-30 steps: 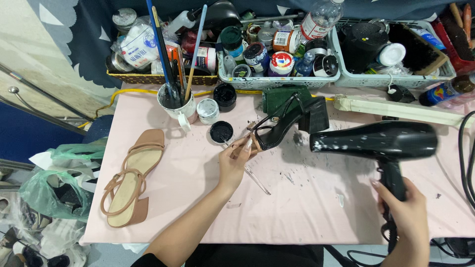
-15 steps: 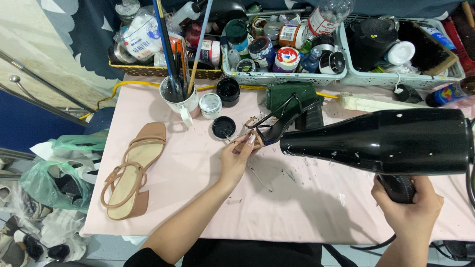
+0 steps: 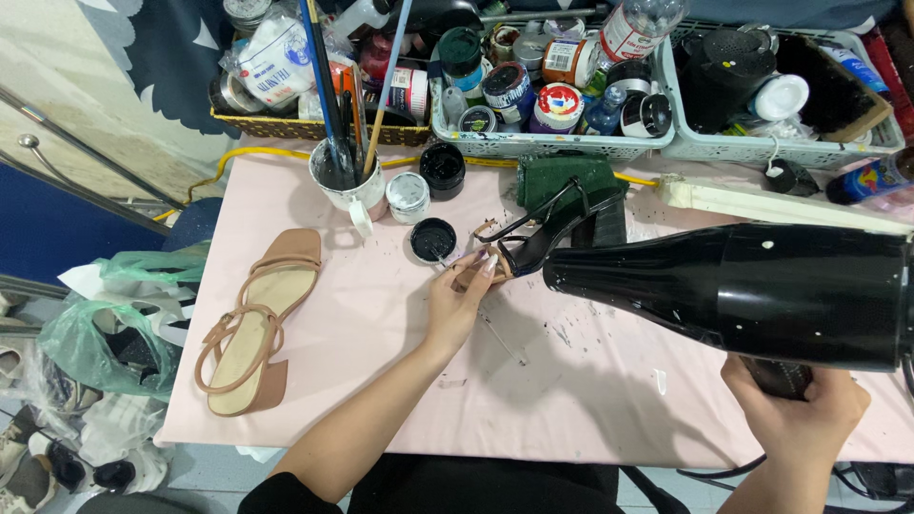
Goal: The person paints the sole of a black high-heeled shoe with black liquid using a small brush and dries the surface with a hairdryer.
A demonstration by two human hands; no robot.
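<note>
Left hand (image 3: 455, 306) pinching black sandal (image 3: 543, 238) toe, apparently, mid-bench; right hand (image 3: 795, 411) clamped on black hairdryer (image 3: 752, 290) near bench's front edge.

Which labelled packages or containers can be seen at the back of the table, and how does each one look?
Plastic bottle: top centre, lying tilted, clear with a white and red label.
Round tin: middle basket, white lid with a red and blue print.
Orange can: behind that tin, upright, orange and white label.
White bag: left basket, crumpled, blue print.
Small bottle: far right, lying down, blue and yellow label.
</note>
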